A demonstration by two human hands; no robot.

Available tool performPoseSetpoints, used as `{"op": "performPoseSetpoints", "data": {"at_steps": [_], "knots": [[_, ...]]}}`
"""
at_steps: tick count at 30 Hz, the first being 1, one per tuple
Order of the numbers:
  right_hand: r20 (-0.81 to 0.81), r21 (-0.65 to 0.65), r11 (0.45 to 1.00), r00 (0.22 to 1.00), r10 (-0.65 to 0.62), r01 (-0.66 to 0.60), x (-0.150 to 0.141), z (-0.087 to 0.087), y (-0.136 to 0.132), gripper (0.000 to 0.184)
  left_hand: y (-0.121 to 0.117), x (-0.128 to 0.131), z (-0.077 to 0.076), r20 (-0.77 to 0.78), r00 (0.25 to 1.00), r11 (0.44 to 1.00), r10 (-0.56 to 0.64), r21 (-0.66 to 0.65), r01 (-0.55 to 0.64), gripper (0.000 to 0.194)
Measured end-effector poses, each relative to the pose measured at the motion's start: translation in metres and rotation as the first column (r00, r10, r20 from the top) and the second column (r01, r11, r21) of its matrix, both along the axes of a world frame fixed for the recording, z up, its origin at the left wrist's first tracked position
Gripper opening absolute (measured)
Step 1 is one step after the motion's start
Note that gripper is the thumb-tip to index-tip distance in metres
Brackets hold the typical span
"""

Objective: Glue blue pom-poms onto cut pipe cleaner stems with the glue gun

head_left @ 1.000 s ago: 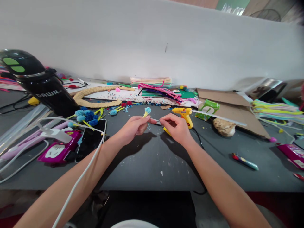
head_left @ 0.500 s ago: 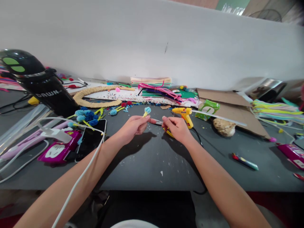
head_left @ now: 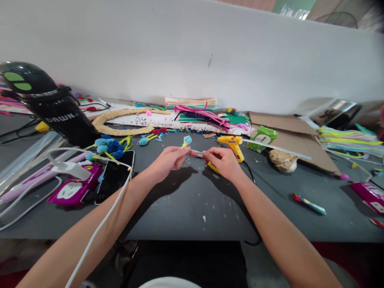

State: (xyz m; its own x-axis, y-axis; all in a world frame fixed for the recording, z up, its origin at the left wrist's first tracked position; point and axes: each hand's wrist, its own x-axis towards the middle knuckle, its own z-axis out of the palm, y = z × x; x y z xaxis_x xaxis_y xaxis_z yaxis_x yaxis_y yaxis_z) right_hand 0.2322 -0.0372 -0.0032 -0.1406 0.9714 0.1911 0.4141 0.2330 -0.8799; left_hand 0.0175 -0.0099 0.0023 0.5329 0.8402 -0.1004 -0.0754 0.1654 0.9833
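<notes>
1. White wall (head_left: 135,52) stands behind a dark bench (head_left: 186,212), its surface flecked with scraps.
2. Cardboard (head_left: 321,164) lies far right; a black bottle (head_left: 57,112) leans far left, beside a tan ring (head_left: 129,131).
3. White cable (head_left: 115,204) crosses the left forearm; phone (head_left: 115,180) lies left of it, glue gun (head_left: 235,146) just beyond the right hand (head_left: 223,162).
4. Bare bench runs between the forearms to the front edge (head_left: 192,240).
5. Left hand (head_left: 171,160) pinches a blue flower (head_left: 187,141) upright, above mid-bench; right fingertips close together, contents unclear.
</notes>
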Motion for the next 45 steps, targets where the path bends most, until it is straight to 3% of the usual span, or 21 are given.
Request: {"op": "performPoseSetpoints", "data": {"at_steps": [9,12,20,25,30,34,38,41,45], "knots": [[0.035,-0.022,0.998,0.998,-0.059,0.060,-0.002,-0.003,-0.002,0.043,-0.001,0.001,-0.001,-0.033,0.999,1.000,0.001,0.006,-0.001,0.040],[0.023,-0.016,1.000,0.999,-0.024,0.024,-0.001,-0.001,-0.001,0.044,-0.001,0.001,-0.003,-0.043,0.999,1.000,-0.007,0.014,0.008,0.041],[-0.020,-0.040,0.999,0.999,-0.029,0.028,-0.001,-0.004,0.002,0.036,-0.004,0.001,-0.002,-0.117,0.993,0.999,-0.002,0.038,0.007,0.037],[-0.001,-0.038,0.999,1.000,-0.024,0.024,-0.001,-0.005,0.002,0.046,-0.004,0.001,0.000,-0.162,0.987,0.998,-0.007,0.066,0.018,0.036],[0.005,-0.034,0.999,1.000,-0.025,0.025,-0.002,-0.006,0.001,0.037,-0.004,0.001,0.002,-0.195,0.981,0.997,0.002,0.076,0.013,0.033],[0.055,0.032,0.992,0.991,-0.123,0.121,-0.004,-0.013,0.004,0.040,-0.006,0.004,0.001,-0.239,0.971,0.993,0.020,0.122,0.009,0.037],[0.086,0.243,0.946,0.967,-0.239,0.212,-0.009,-0.020,0.007,0.032,-0.009,0.008,-0.003,-0.277,0.959,0.981,0.063,0.192,-0.008,0.041],[0.101,0.329,0.926,0.969,-0.228,0.184,-0.011,-0.024,0.010,0.028,-0.010,0.009,-0.006,-0.308,0.947,0.969,0.095,0.245,-0.017,0.040],[0.085,0.323,0.932,0.976,-0.202,0.165,-0.012,-0.029,0.013,0.029,-0.012,0.012,-0.008,-0.308,0.947,0.968,0.094,0.249,-0.016,0.040]]}}
